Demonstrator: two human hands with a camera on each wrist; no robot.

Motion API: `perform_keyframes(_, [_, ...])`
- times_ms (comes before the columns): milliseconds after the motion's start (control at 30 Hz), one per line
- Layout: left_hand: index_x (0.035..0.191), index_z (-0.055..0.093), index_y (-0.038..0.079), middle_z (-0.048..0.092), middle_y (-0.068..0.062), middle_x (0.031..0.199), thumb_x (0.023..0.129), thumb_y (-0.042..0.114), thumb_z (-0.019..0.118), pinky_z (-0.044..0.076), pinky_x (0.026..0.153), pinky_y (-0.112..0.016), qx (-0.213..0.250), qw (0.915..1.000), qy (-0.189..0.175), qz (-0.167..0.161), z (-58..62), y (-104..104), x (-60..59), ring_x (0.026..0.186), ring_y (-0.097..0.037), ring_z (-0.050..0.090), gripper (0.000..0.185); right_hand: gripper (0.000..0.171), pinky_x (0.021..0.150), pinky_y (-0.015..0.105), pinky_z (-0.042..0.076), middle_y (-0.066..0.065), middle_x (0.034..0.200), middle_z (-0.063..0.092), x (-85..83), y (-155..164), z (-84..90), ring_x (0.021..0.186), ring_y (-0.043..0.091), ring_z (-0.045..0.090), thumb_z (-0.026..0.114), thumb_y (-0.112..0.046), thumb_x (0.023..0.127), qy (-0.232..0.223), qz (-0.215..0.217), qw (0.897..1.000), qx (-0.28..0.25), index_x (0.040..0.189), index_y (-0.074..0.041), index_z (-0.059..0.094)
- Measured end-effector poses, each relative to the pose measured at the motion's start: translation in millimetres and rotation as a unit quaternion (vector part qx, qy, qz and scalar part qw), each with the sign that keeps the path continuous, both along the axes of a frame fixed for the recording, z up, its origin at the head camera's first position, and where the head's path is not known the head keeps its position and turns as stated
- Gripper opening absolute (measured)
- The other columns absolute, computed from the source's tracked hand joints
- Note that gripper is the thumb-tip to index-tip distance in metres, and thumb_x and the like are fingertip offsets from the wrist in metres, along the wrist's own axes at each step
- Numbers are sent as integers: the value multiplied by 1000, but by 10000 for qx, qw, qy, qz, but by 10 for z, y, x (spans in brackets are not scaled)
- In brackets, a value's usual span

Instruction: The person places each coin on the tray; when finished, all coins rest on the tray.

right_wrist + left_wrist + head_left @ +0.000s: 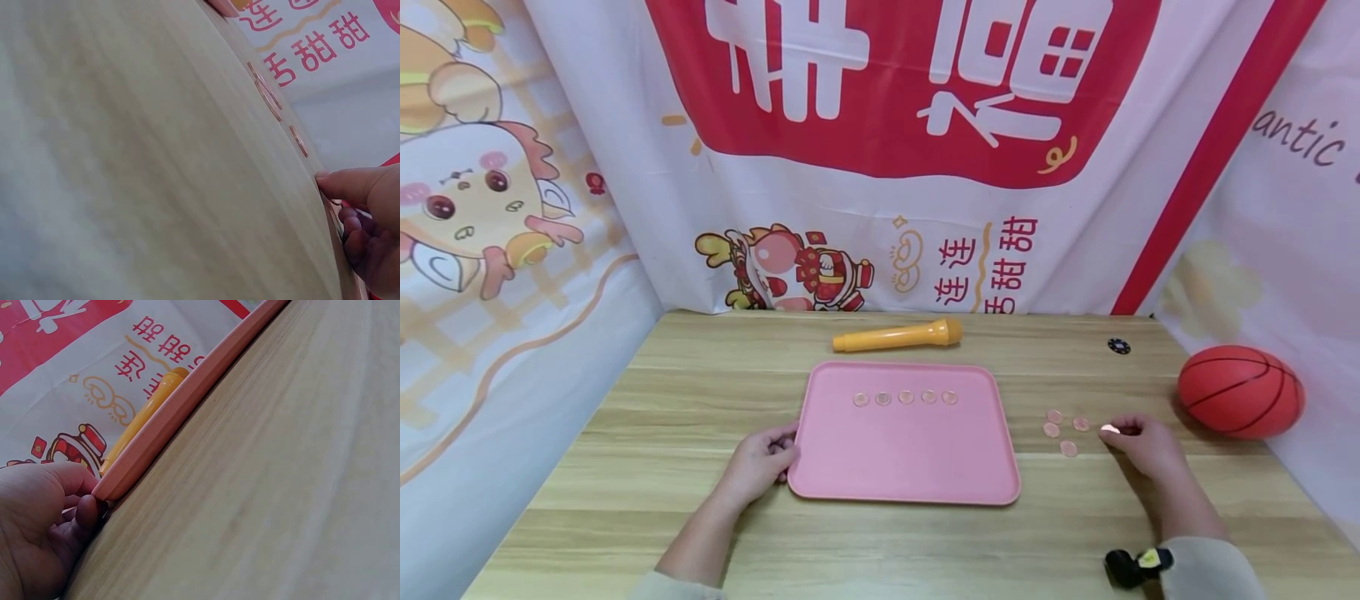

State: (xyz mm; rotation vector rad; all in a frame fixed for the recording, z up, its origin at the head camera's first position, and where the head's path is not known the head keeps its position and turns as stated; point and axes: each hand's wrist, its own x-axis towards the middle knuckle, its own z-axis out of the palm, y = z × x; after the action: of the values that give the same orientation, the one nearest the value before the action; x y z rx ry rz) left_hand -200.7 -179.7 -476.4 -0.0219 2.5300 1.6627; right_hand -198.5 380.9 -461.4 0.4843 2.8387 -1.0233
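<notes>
Left hand (760, 458) on a pink rounded-rectangular plastic-looking tray (904, 458); right hand (1150, 450) on a small round copper-coloured metal-looking coin (1109, 430)

Head view: left hand clamped on the tray's near-left rim, fingers bent; tray extends to the right of that hand, flat on the pale wood-grain tabletop (850, 550); a straight row of five round copper-coloured coins (906, 397) lies inside it, ahead and right of the left hand; right hand has thumb and finger together on its coin, which catches the light; four loose copper-coloured coins (1068, 449) lie near, to the left of the right hand; black-and-white round chip (1119, 346) ahead of it; red ball with black seam lines (1242, 392) just to its right; yellow-orange microphone-shaped object (897, 336) beyond the tray, ahead and right of the left hand.

Left wrist view: thumb and fingers pinch the tray's corner; microphone-shaped object shows past the rim, ahead of the hand; printed white cloth (50, 394) behind.

Right wrist view: fingertips low at the tabletop; held coin mostly hidden by them; three of the loose coins show nearly edge-on, beyond the extended fingertip.
</notes>
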Motion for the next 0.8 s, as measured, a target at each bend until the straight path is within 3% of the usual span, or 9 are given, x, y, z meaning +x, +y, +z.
perform_keyframes(200, [132,57,-6,61,-9,89,88,3,62,49,53,-20,28,10000,-23,36,-3,3,2,62,-9,54,45,50,82,41,42,21,108,57,24,-49,1,99,32,51,62,-39,94,305,-23,9995,-15,119,5,56])
perform_keyframes(300, [132,57,-6,61,-9,88,88,3,62,49,53,-20,31,10000,-23,28,-4,4,4,62,-9,53,45,47,76,31,43,15,103,62,32,-105,19,91,22,56,62,-36,94,457,-42,9989,-67,120,4,58])
perform_keyframes(500, [132,57,-6,61,-9,88,88,3,61,49,53,-20,48,10000,-21,41,-4,8,3,63,-8,53,45,50,67,15,50,-1,92,64,26,-312,110,76,-5,56,63,-26,95,780,157,9927,-902,132,6,53])
perform_keyframes(633, [132,57,-6,61,-9,89,88,2,61,49,53,-20,66,10000,-20,39,0,11,1,63,-8,53,45,52,69,18,55,-1,96,62,17,-507,185,78,-7,56,63,-20,95,923,492,9848,-1384,136,8,48])
perform_keyframes(800, [132,57,-7,60,-9,88,88,2,62,50,53,-20,87,10000,-22,26,3,10,0,63,-8,53,45,58,68,30,59,5,104,56,-26,-779,240,81,4,63,62,-18,95,492,627,9725,-2189,143,5,39])
